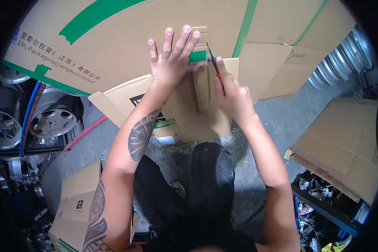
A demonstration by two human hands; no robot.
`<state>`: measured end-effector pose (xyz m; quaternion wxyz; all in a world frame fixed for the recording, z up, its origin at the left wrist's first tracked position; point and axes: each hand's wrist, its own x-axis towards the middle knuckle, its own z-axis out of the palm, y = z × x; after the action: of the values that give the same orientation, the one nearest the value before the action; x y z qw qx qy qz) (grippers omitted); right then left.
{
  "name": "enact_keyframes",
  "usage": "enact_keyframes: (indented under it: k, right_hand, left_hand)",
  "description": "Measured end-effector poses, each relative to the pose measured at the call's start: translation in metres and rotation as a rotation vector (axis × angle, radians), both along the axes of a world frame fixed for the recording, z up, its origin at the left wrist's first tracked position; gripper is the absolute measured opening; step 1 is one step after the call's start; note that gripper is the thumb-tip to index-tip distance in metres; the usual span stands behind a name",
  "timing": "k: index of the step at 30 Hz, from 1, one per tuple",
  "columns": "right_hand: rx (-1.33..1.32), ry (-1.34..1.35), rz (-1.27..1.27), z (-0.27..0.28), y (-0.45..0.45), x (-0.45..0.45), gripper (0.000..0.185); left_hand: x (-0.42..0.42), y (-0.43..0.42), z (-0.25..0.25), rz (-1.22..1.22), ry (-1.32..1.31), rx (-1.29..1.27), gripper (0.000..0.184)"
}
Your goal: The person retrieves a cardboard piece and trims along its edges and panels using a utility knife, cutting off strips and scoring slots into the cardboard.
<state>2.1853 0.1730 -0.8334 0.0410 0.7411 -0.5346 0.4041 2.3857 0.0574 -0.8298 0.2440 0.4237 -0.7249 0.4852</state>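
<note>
My left hand (170, 63) lies flat on the large cardboard sheet (147, 46), its fingers spread and pointing up. To its right, my right hand (233, 90) grips a utility knife (214, 63) with a dark body and a red part. The thin blade points up and touches or nearly touches the cardboard beside a short strip of green tape (198, 56). Below my hands hangs a cardboard flap (216, 122) with a narrow folded piece on it. My left thumb is partly hidden near the tape.
Metal wheel rims (54, 117) stand on a rack at the left, and more silver rims (336, 63) at the upper right. Folded cardboard (340, 143) rests at the right above a bin of scraps. Another carton (77, 197) lies lower left on the grey floor.
</note>
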Motion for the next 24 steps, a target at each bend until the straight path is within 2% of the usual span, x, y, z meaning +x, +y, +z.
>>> enact_keyframes:
  k: [10,19,24]
  right_hand:
    - [0.099,0.014,0.012,0.013,0.004,-0.004,0.057]
    - [0.022,-0.120,-0.014,0.006,0.007,0.016,0.056]
    - [-0.010,-0.107,-0.068,-0.001,0.007,0.026,0.057]
  left_hand:
    - [-0.001,-0.002,-0.002,-0.009,0.046,0.024,0.111]
    - [-0.001,-0.002,-0.001,-0.030,0.043,0.040,0.116]
    - [0.000,-0.001,-0.001,-0.042,0.045,0.044,0.118]
